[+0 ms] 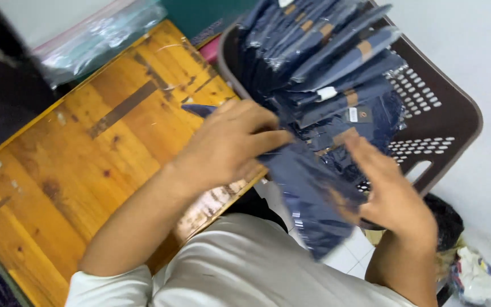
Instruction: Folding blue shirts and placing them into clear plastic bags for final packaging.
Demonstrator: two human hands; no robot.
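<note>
Head view, looking down: I see my left hand (231, 142) lying fingers-down over the upper end of a dark navy garment sealed in a clear plastic sleeve (308, 199), curled and pressing on it where it crosses the edge of the worn orange-brown wooden table (75, 165). My right hand (390, 193) grips the packet's lower side, thumb on top and fingers wrapped beneath, so both hands are closed on the same packet. It hangs between table edge and the dark brown perforated plastic laundry basket (444, 113), tilted downward toward my white shirt. The basket stands just beside the table, within easy reach, and is stuffed with a fanned stack of similar navy packets (325, 51). A crumpled clear plastic bag (98, 34) lies beyond the table's far corner.
</note>
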